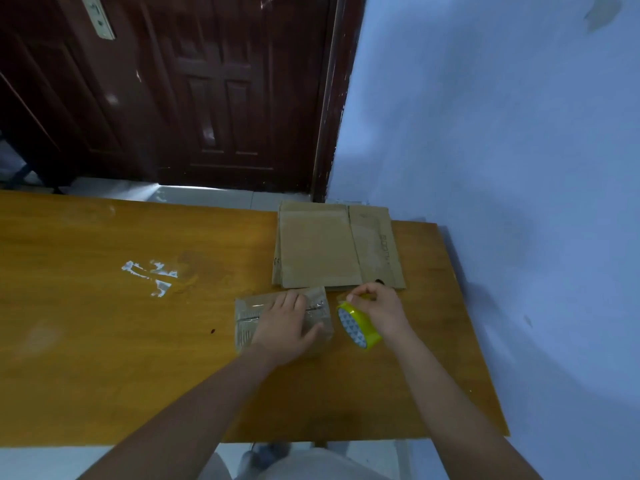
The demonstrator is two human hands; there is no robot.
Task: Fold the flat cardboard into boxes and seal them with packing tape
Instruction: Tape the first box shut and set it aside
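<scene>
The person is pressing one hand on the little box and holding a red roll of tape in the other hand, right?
Almost. The roll of tape is yellow-green, not red, as the head view shows. The rest holds: the left hand presses on the little box, and the right hand holds the tape beside it.

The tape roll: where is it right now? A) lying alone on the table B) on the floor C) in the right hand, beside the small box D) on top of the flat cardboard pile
C: the right hand holds the yellow tape roll just right of the small box, which the left hand presses down.
</scene>
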